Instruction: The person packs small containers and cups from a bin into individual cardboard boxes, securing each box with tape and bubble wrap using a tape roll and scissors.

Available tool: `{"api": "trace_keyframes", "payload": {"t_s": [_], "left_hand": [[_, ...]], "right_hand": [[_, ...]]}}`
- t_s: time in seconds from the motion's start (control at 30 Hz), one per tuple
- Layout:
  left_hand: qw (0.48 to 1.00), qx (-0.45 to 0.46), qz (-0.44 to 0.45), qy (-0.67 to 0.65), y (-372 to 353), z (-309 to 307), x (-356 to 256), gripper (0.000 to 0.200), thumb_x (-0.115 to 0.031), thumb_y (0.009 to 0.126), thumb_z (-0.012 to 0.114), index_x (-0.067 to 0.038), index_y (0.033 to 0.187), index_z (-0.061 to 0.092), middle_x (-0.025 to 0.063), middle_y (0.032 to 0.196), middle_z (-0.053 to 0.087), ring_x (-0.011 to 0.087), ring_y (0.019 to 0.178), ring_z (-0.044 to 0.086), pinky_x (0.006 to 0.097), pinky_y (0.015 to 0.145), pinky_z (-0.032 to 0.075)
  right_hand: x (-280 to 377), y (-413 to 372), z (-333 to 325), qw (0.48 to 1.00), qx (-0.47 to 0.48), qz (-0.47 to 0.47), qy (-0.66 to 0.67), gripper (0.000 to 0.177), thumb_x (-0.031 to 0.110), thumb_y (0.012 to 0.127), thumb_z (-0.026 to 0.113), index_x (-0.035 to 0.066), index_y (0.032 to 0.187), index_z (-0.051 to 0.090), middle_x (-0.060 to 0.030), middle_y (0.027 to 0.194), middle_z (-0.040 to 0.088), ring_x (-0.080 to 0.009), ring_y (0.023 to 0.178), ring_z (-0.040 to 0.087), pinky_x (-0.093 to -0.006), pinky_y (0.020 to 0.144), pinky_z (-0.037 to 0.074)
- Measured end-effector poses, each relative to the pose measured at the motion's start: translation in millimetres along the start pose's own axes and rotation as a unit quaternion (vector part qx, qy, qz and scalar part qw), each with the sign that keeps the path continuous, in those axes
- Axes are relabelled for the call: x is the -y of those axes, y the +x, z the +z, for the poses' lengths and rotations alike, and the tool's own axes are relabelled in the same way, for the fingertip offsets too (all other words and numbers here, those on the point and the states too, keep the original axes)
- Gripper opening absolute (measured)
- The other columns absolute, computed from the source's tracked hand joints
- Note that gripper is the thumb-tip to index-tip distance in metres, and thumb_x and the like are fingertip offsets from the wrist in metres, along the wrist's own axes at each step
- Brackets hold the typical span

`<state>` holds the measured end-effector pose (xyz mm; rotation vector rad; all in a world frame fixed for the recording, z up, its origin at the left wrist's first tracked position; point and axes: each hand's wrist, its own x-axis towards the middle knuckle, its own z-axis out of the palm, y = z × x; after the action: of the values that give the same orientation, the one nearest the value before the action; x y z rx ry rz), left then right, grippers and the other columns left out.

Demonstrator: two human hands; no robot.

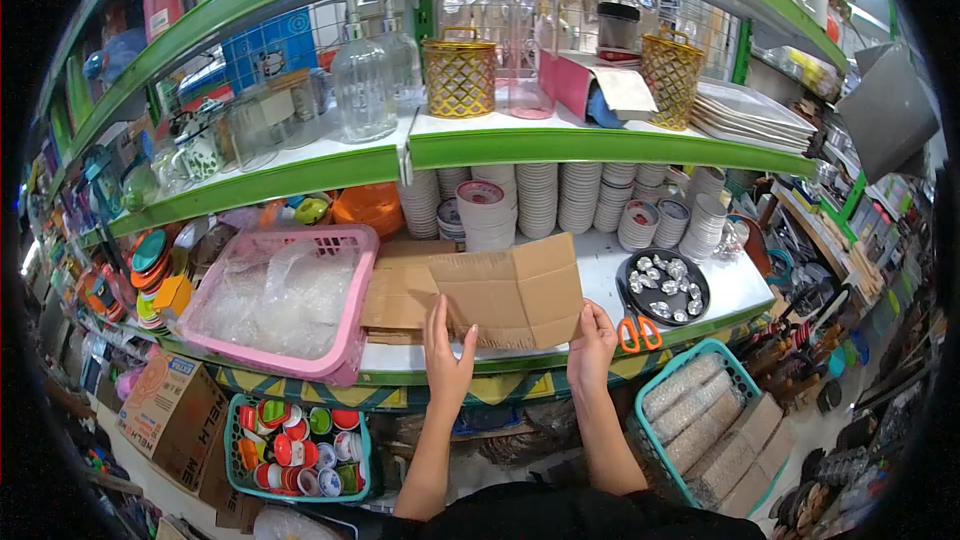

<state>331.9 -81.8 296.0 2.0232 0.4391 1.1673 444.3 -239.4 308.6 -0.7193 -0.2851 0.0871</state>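
Note:
A creased piece of brown cardboard stands tilted above the white shelf, in front of stacked bowls. At its lower right edge, my right hand pinches the cardboard between thumb and fingers. My left hand is at the lower left side, its fingers apart and the fingertips at the cardboard's edge. Another flat cardboard piece lies on the shelf behind, to the left. Orange-handled scissors rest to the right of my right hand, beside a black round tray with several shiny silver pieces.
A pink basket of bubble wrap sits on the left. Below are teal baskets, one with colourful lidded items, one with wrapped bundles. A green-edged shelf overhangs the work surface, bearing glass jars and gold baskets.

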Motion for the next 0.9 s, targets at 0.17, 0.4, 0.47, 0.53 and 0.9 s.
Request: {"api": "trace_keyframes", "payload": {"t_s": [0.17,0.4,0.47,0.53,0.9], "left_hand": [[0.963,0.007,-0.100,-0.251,-4.3,26.5,-2.3,0.052,-0.010,0.091,0.056,0.002,0.137,0.037,0.0170,0.132,0.048,0.0225,0.120,0.048,0.0327,0.097,0.041],[0.789,0.031,-0.314,-0.527,-17.1,64.2,19.1,0.047,0.002,0.090,0.048,0.009,0.135,0.036,0.0166,0.135,0.046,0.0231,0.123,0.046,0.0332,0.101,0.039],[0.752,0.041,-0.345,-0.560,-20.5,70.8,23.4,0.045,0.002,0.090,0.047,0.008,0.134,0.038,0.0160,0.135,0.047,0.0227,0.123,0.047,0.0342,0.101,0.040],[0.728,0.035,-0.382,-0.568,-21.6,75.3,22.9,0.044,0.001,0.091,0.044,0.008,0.135,0.037,0.0154,0.136,0.045,0.0235,0.124,0.045,0.0366,0.104,0.037],[0.681,0.018,-0.382,-0.625,-20.4,83.0,-3.6,0.060,-0.005,0.091,0.050,0.003,0.143,0.021,0.0137,0.137,0.042,0.0233,0.127,0.040,0.0369,0.109,0.028]], "right_hand": [[-3.4,12.4,-39.8,0.995,-0.097,0.022,0.026,0.027,0.011,0.093,0.054,-0.008,0.113,0.055,-0.0120,0.105,0.063,-0.0170,0.096,0.061,-0.0287,0.085,0.049],[-12.5,9.8,-83.8,0.973,-0.207,0.068,0.074,0.033,0.006,0.095,0.047,-0.010,0.123,0.046,-0.0167,0.120,0.055,-0.0222,0.108,0.056,-0.0316,0.093,0.046],[-12.0,6.9,-87.9,0.971,-0.219,0.075,0.064,0.035,0.008,0.095,0.047,-0.010,0.125,0.045,-0.0171,0.121,0.054,-0.0233,0.110,0.055,-0.0345,0.095,0.044],[-7.9,2.4,-84.7,0.972,-0.219,0.074,0.052,0.036,0.008,0.095,0.047,-0.010,0.125,0.045,-0.0172,0.123,0.053,-0.0235,0.112,0.054,-0.0357,0.096,0.043],[-5.1,-4.6,-89.4,0.978,-0.137,0.123,0.096,0.058,0.001,0.080,0.051,-0.010,0.134,0.033,-0.0180,0.124,0.050,-0.0234,0.111,0.051,-0.0322,0.095,0.039]]}}
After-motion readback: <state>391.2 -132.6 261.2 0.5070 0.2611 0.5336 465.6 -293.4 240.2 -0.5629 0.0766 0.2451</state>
